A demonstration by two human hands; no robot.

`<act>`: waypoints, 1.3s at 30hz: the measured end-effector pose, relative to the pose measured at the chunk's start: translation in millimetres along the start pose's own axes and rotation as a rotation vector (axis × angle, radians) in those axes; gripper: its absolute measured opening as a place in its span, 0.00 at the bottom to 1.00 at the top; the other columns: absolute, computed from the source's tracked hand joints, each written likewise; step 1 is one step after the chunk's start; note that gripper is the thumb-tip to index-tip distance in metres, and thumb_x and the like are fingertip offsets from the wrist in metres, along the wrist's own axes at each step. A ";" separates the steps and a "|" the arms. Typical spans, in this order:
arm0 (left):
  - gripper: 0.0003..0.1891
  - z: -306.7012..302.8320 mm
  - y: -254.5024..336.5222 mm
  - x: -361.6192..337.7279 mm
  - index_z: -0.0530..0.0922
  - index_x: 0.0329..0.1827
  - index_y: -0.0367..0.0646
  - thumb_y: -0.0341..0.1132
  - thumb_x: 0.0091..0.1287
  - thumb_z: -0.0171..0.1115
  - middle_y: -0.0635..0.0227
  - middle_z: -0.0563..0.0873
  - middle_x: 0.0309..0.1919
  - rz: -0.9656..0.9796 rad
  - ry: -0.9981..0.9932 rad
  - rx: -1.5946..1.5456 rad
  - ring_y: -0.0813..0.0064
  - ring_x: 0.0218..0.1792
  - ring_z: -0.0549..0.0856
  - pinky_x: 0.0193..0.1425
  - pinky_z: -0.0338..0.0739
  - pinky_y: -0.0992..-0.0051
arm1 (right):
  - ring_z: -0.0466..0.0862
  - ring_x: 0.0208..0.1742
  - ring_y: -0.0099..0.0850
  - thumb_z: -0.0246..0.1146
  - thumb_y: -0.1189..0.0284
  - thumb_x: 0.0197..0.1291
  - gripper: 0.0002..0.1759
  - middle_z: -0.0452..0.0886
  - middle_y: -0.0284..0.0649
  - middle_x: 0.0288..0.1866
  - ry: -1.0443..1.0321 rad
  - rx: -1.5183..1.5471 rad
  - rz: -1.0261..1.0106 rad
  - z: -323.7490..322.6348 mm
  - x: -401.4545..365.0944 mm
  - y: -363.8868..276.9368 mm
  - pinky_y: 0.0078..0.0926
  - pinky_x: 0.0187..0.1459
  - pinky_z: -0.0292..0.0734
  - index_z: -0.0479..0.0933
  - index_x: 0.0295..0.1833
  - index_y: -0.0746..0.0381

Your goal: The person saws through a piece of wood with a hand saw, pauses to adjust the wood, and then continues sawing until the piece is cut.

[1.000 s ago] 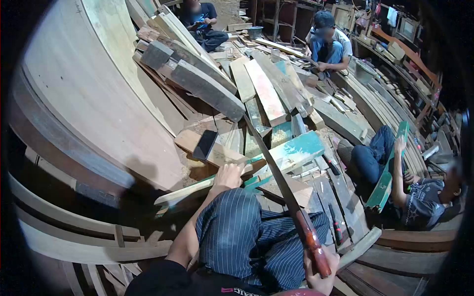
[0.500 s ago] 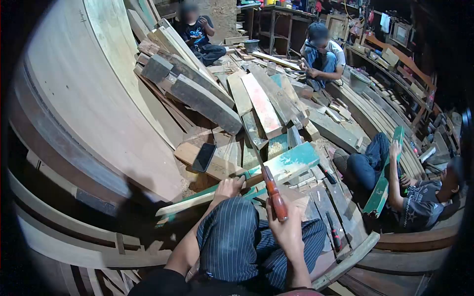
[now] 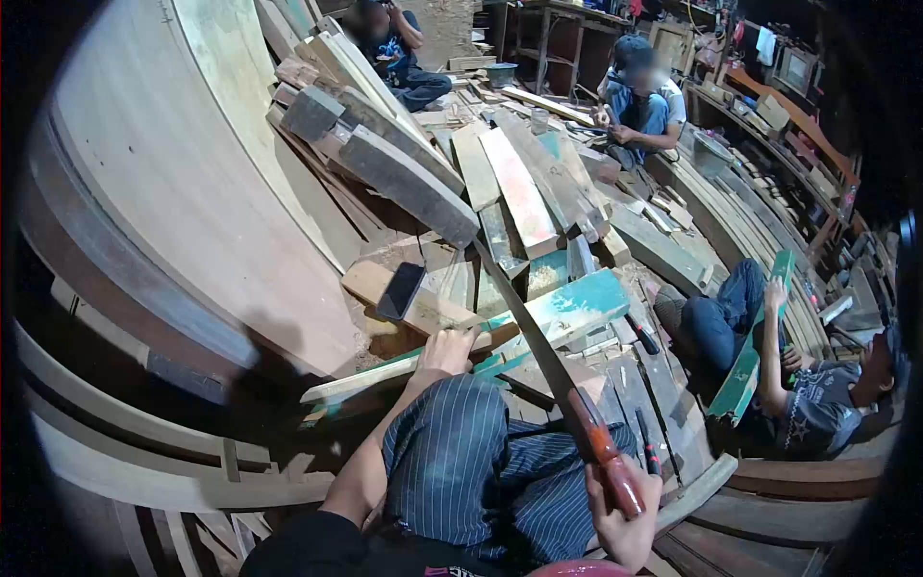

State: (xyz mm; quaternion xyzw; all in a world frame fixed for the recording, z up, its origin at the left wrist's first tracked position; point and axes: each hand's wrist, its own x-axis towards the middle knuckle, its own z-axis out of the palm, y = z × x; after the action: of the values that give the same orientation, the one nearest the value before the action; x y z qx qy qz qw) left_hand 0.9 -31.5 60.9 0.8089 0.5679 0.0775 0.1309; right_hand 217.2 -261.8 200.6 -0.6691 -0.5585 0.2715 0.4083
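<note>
A hand saw (image 3: 538, 342) with a long blade and a glossy red-orange handle slants across the middle of the head view. My right hand (image 3: 630, 514) is closed round its handle, low and right of my knees. The blade points up and left, passing over the wood pile. My left hand (image 3: 449, 352) is wrapped over a pale wooden board (image 3: 370, 381) with green paint along its edge, in front of my left knee. Next to that hand, a thick block with worn turquoise paint (image 3: 572, 306) lies under the blade. The fingertips of my left hand are partly hidden.
A phone (image 3: 401, 290) rests on a wood piece beyond my left hand. Stacked timber blocks (image 3: 409, 183) fill the centre. A red-and-black handled tool (image 3: 651, 452) lies at right. One person (image 3: 817, 385) holds a green board; others sit behind. Large panels (image 3: 173, 192) lean left.
My right hand has drawn the saw back, down and to the right, and its blade now shows broadside. My left hand stays on the board. The view has shifted slightly.
</note>
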 end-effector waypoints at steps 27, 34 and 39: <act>0.25 27.7 -8.0 -3.9 0.74 0.56 0.42 0.30 0.53 0.67 0.52 0.85 0.42 0.111 0.051 0.039 0.50 0.49 0.85 0.50 0.82 0.57 | 0.80 0.20 0.44 0.67 0.77 0.57 0.07 0.77 0.49 0.22 -0.084 0.042 -0.046 28.5 34.6 5.0 0.29 0.27 0.74 0.77 0.39 0.67; 0.22 18.5 -4.7 -5.9 0.77 0.55 0.48 0.28 0.54 0.62 0.50 0.83 0.37 -0.033 0.120 -0.028 0.46 0.42 0.83 0.50 0.78 0.54 | 0.76 0.23 0.54 0.66 0.76 0.58 0.08 0.77 0.54 0.24 -0.065 0.046 -0.094 56.6 73.3 4.6 0.35 0.30 0.72 0.76 0.39 0.69; 0.22 22.4 -8.7 7.8 0.77 0.55 0.40 0.25 0.54 0.61 0.49 0.86 0.35 -0.032 0.085 0.074 0.48 0.41 0.86 0.48 0.81 0.54 | 0.75 0.17 0.37 0.69 0.73 0.54 0.09 0.77 0.43 0.20 -0.003 -0.055 0.099 -8.7 -2.4 19.2 0.27 0.27 0.69 0.80 0.39 0.64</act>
State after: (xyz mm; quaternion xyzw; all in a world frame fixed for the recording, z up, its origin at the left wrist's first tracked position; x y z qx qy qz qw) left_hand 1.9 -24.1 36.8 0.8001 0.5882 0.0885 0.0781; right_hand 233.9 -267.1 188.7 -0.7064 -0.5326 0.2769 0.3750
